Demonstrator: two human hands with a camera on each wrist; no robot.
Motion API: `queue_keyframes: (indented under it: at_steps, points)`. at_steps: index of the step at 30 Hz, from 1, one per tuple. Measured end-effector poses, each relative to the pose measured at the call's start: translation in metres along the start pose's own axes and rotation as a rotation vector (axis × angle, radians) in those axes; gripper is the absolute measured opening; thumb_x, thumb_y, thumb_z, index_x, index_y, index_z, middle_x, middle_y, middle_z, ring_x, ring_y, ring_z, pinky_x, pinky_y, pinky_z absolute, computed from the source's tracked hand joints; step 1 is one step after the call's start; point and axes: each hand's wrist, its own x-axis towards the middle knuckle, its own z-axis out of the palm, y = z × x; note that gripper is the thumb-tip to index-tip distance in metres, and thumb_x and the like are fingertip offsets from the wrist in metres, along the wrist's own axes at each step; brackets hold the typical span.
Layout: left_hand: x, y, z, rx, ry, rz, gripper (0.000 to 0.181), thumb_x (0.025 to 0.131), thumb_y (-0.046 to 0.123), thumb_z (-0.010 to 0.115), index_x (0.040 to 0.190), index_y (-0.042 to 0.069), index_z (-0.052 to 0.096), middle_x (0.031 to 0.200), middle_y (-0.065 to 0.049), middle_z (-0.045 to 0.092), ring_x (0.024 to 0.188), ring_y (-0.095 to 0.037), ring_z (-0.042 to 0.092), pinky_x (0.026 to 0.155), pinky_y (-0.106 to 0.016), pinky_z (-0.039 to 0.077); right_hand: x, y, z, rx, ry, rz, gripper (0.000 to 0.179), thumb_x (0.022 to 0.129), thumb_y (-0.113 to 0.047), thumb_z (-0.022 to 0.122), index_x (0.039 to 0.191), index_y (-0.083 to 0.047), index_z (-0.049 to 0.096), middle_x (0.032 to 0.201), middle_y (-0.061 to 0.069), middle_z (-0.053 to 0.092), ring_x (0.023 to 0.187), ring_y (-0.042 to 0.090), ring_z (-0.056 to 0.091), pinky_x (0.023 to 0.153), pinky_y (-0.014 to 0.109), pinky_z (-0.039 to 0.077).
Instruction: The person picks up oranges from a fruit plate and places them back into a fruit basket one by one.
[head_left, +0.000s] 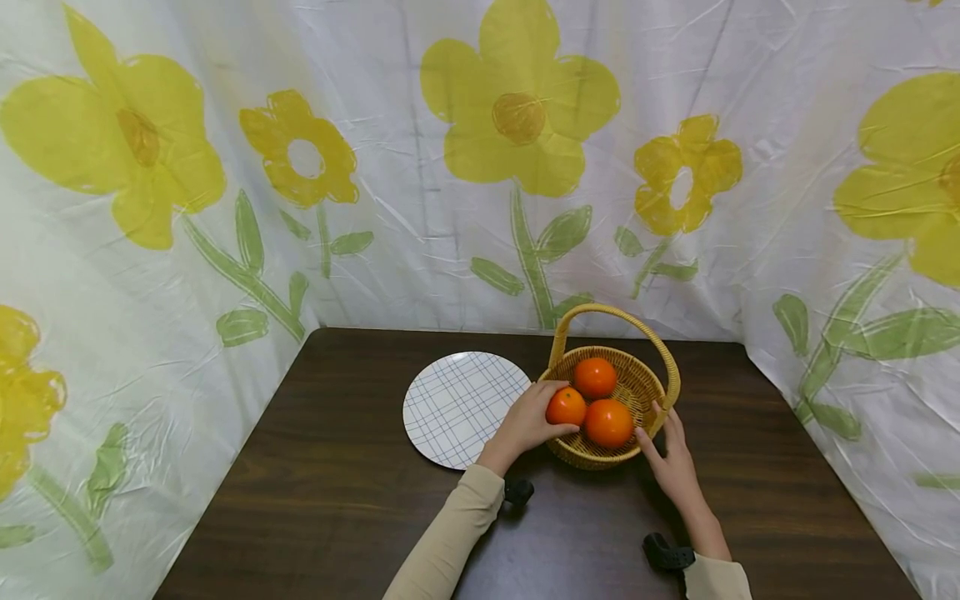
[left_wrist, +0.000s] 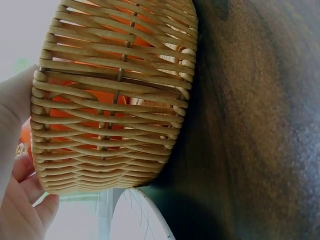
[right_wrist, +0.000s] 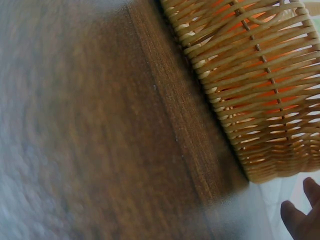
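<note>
A round wicker basket (head_left: 567,454) with a tall arched handle (head_left: 618,310) stands on the table and holds three glossy oranges. My left hand (head_left: 531,418) reaches over its left rim, thumb and fingers around the left orange (head_left: 566,407), which has a small green stem mark. Beside that one lie the front orange (head_left: 608,423) and the back orange (head_left: 595,377). On the basket's right side, my right hand (head_left: 675,467) holds the rim near the handle's foot, thumb at the near side. In the right wrist view, some fingers (right_wrist: 295,217) extend past the wicker.
Left of the basket lies a round white plate (head_left: 457,408) with a blue grid pattern, partly behind my left hand. The dark wooden table (head_left: 315,475) extends to a white curtain (head_left: 390,275) with yellow flowers at the back and sides.
</note>
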Motion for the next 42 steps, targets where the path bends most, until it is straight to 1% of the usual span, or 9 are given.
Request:
queue_keyframes:
  at_steps: [11, 16, 20, 26, 31, 35, 39, 42]
  points:
    - [0.001, 0.002, -0.001, -0.006, -0.07, -0.047, 0.068, 0.077, 0.043, 0.072, 0.134, 0.014, 0.046, 0.131, -0.004, 0.05, 0.117, -0.019, 0.05, 0.096, -0.033, 0.044, 0.0, 0.001, 0.0, 0.01, -0.001, 0.0, 0.062, 0.093, -0.026, 0.055, 0.146, -0.009, 0.026, 0.154, 0.013, 0.01, 0.135, 0.044, 0.019, 0.096, 0.07, 0.022]
    - [0.001, 0.001, -0.001, 0.002, -0.088, -0.056, 0.063, 0.081, 0.042, 0.069, 0.133, 0.014, 0.047, 0.132, -0.004, 0.05, 0.118, -0.019, 0.05, 0.096, -0.032, 0.043, 0.001, 0.001, 0.0, 0.01, -0.004, 0.003, 0.062, 0.093, -0.027, 0.055, 0.146, -0.009, 0.026, 0.154, 0.012, 0.01, 0.135, 0.044, 0.019, 0.096, 0.07, 0.022]
    - [0.001, 0.0, -0.001, 0.003, -0.089, -0.054, 0.06, 0.082, 0.039, 0.068, 0.133, 0.013, 0.048, 0.132, -0.004, 0.05, 0.118, -0.019, 0.049, 0.097, -0.032, 0.043, 0.001, 0.001, 0.001, 0.004, -0.008, 0.007, 0.062, 0.093, -0.027, 0.055, 0.146, -0.009, 0.026, 0.154, 0.012, 0.009, 0.134, 0.045, 0.02, 0.096, 0.07, 0.022]
    - [-0.002, 0.0, -0.002, -0.022, -0.076, -0.038, 0.058, 0.084, 0.039, 0.066, 0.132, 0.012, 0.048, 0.132, -0.005, 0.049, 0.12, -0.019, 0.048, 0.097, -0.033, 0.043, 0.002, 0.002, 0.001, -0.008, -0.012, 0.003, 0.062, 0.094, -0.028, 0.053, 0.146, -0.009, 0.025, 0.154, 0.012, 0.009, 0.135, 0.045, 0.019, 0.096, 0.07, 0.022]
    - [-0.006, -0.002, -0.003, -0.027, -0.075, -0.022, 0.055, 0.086, 0.039, 0.063, 0.132, 0.013, 0.049, 0.133, -0.005, 0.049, 0.121, -0.019, 0.048, 0.098, -0.032, 0.043, 0.001, 0.002, 0.002, -0.012, -0.019, -0.02, 0.063, 0.095, -0.027, 0.051, 0.148, -0.008, 0.021, 0.155, 0.011, 0.007, 0.135, 0.044, 0.019, 0.095, 0.07, 0.023]
    - [-0.009, -0.002, -0.004, -0.01, -0.068, 0.002, 0.052, 0.089, 0.039, 0.06, 0.133, 0.014, 0.048, 0.135, -0.005, 0.048, 0.122, -0.018, 0.047, 0.098, -0.031, 0.042, 0.001, 0.001, 0.001, -0.037, -0.013, -0.044, 0.063, 0.096, -0.026, 0.05, 0.148, -0.007, 0.02, 0.155, 0.01, 0.007, 0.135, 0.044, 0.019, 0.094, 0.069, 0.025]
    - [-0.012, -0.002, -0.004, -0.009, -0.053, 0.038, 0.049, 0.09, 0.037, 0.058, 0.132, 0.013, 0.049, 0.133, -0.005, 0.05, 0.121, -0.018, 0.047, 0.1, -0.031, 0.041, -0.001, -0.001, -0.001, -0.081, -0.005, -0.047, 0.062, 0.096, -0.028, 0.049, 0.147, -0.006, 0.021, 0.155, 0.01, 0.007, 0.134, 0.045, 0.021, 0.093, 0.069, 0.026]
    - [-0.014, -0.003, -0.004, -0.01, -0.046, 0.063, 0.047, 0.091, 0.035, 0.057, 0.131, 0.012, 0.05, 0.132, -0.004, 0.051, 0.122, -0.017, 0.047, 0.101, -0.03, 0.039, -0.004, -0.004, -0.002, -0.094, -0.005, -0.043, 0.063, 0.097, -0.029, 0.048, 0.148, -0.006, 0.019, 0.155, 0.011, 0.006, 0.134, 0.046, 0.02, 0.093, 0.069, 0.026]
